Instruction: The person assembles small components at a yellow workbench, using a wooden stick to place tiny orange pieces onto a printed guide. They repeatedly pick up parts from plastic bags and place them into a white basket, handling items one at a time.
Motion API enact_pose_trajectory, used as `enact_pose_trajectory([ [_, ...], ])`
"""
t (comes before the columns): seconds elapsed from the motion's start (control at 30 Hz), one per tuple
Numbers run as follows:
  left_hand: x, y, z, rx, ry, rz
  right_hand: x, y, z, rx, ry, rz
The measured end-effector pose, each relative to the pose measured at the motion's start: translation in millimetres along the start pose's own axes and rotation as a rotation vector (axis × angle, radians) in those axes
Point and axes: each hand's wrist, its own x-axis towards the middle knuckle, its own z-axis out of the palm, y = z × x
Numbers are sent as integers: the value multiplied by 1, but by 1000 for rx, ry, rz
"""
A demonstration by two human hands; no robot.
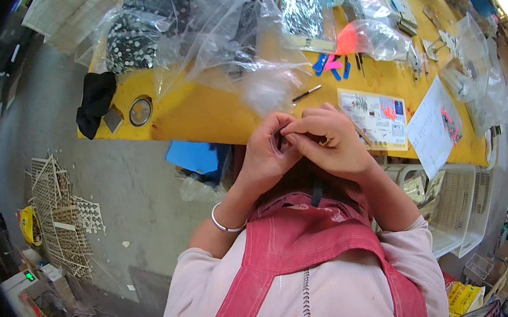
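Note:
My left hand (269,150) and my right hand (329,142) meet at the front edge of the yellow table (197,116), just above my red apron (305,232). The fingers of both are curled and pinched together at the tips. Whatever they pinch is too small or too hidden to name; a dark patch shows inside the curl of the left hand. Beyond them lie a black-and-silver pen (307,93) and a crumpled clear plastic bag (264,90). Right of my right hand is a printed sheet (374,118) with small orange-red pieces (391,113) on it.
Blue and pink clips (330,63) lie behind the pen. A handwritten paper (431,129) overhangs the table's right front edge, above white plastic baskets (459,205). Black cloth (96,102) and a round metal-rimmed hole (140,111) are at the left. White lattice pieces (59,216) lie on the floor.

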Motion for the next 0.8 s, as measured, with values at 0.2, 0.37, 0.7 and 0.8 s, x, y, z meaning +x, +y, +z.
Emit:
enact_pose_trajectory([
  [0.2,-5,10,-5,139,50,-31,23,-17,2,89,154,9],
  [0.37,-15,10,-11,95,118,16,82,-29,9,4,249,-272],
  [0.7,-51,23,-39,287,257,84,223,12,46,-976,-74,-175],
  [0.8,-60,25,-45,265,285,102,220,10,46,-1087,-65,-169],
])
